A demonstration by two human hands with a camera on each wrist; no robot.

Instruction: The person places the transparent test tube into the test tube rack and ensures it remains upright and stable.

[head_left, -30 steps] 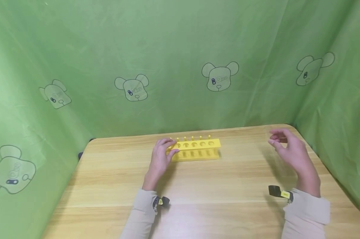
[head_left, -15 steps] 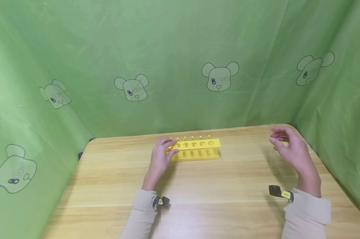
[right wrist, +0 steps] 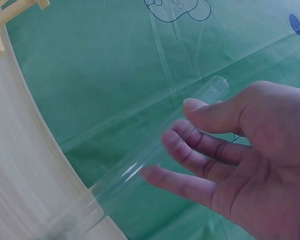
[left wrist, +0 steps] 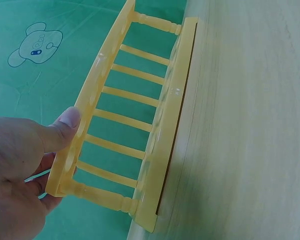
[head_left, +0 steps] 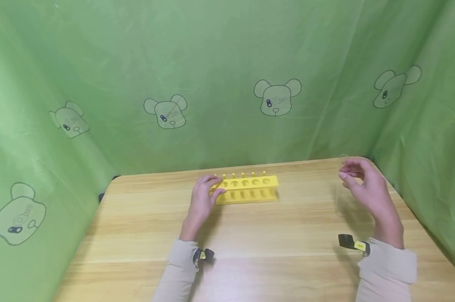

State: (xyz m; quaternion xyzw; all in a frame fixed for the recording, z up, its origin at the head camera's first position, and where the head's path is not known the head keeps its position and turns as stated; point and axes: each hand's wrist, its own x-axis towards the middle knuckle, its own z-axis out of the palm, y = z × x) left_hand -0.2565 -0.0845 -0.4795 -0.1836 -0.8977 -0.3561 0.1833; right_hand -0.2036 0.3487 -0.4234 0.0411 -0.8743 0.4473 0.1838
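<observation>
In the head view, the left hand (head_left: 202, 199) pinches the left end of a yellow plastic rack with round holes (head_left: 250, 186), near the far edge of the pale wood-grain table (head_left: 284, 235). A stretch of tabletop separates it from the right hand (head_left: 369, 191), near the right edge. In the left wrist view, the thumb presses the rack's upper plate. In the right wrist view, thumb and fingertips pinch a clear cylindrical tube (right wrist: 127, 170), slanting across the table's edge.
</observation>
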